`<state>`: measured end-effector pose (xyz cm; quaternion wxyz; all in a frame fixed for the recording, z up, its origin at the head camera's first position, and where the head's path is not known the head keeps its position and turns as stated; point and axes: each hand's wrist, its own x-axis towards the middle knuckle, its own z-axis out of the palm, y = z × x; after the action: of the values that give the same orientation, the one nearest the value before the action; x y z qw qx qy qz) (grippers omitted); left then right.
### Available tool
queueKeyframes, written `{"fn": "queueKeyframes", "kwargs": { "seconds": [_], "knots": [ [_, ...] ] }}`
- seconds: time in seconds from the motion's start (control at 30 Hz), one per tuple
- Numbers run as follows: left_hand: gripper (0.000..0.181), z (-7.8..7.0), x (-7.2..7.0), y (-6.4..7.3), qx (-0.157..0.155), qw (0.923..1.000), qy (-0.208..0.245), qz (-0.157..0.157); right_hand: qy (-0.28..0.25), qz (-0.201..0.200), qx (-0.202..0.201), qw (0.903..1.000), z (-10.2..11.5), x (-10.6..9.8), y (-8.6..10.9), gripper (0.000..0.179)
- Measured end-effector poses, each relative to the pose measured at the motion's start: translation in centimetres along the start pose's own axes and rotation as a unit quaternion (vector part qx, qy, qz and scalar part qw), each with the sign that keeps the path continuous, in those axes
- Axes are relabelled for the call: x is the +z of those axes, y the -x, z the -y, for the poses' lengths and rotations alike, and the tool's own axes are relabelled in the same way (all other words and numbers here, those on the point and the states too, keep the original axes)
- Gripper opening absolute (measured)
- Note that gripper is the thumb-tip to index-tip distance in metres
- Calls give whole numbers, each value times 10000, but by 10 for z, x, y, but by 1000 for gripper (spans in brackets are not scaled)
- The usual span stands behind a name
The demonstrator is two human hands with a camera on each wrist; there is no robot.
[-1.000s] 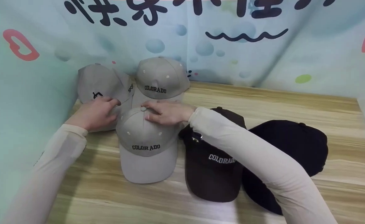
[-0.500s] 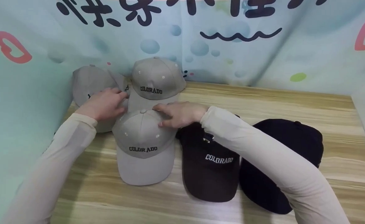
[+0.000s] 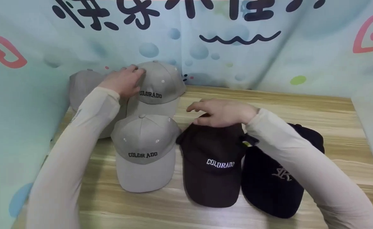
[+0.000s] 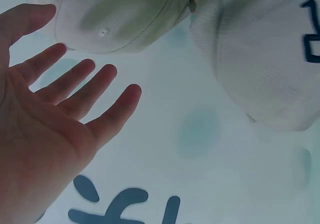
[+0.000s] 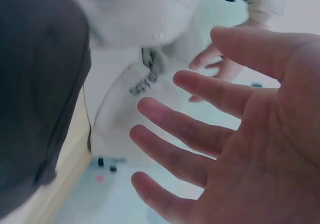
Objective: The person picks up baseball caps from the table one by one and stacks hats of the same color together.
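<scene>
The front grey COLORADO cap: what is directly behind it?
Another grey COLORADO cap. The front cap hides the front edge of its brim; the left hand hides part of its crown.

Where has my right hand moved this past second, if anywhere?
Yes: in the head view, your right hand moved rightward, from the front grey COLORADO cap to the dark brown COLORADO cap.

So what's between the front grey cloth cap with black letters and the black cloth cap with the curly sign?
The white-lettered dark brown cloth cap lies between the front grey cap and the black cap, as the head view shows.
</scene>
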<state>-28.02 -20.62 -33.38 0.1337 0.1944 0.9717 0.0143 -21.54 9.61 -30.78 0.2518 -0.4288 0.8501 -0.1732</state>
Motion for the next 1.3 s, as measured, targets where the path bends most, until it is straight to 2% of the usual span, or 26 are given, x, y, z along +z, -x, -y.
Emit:
{"fn": "queueKeyframes", "kwargs": {
  "seconds": [0.17,0.3,0.47,0.67,0.77,0.9,1.07,1.17,1.3],
  "knots": [
    [63,-4,-4,-27,-148,9979,512,370,-261,-404,56,9988,-20,0,31,43],
    [65,-7,-8,-41,-254,9928,945,695,-345,-646,211,9971,-31,4,52,44],
    [64,-8,-9,-54,-301,9885,1261,774,-393,-861,149,9954,-35,13,73,42],
    [92,-8,-5,-66,-534,9880,1203,811,-345,-1188,12,9923,-35,23,92,40],
    [91,-8,-7,-66,-682,9876,1116,873,-317,-1318,46,9908,-35,27,100,40],
    [84,-7,-10,-64,-719,9873,1141,834,-389,-1426,85,9890,-40,30,112,39],
    [86,-2,-13,-60,-413,9868,1431,634,-526,-1666,155,9845,-46,32,129,37],
    [80,0,-17,-53,-205,9870,1517,493,-532,-1762,171,9828,-47,36,138,37],
    [74,-2,-22,-40,47,9907,1336,232,-458,-1870,148,9812,-50,45,148,37]
  ]
}}
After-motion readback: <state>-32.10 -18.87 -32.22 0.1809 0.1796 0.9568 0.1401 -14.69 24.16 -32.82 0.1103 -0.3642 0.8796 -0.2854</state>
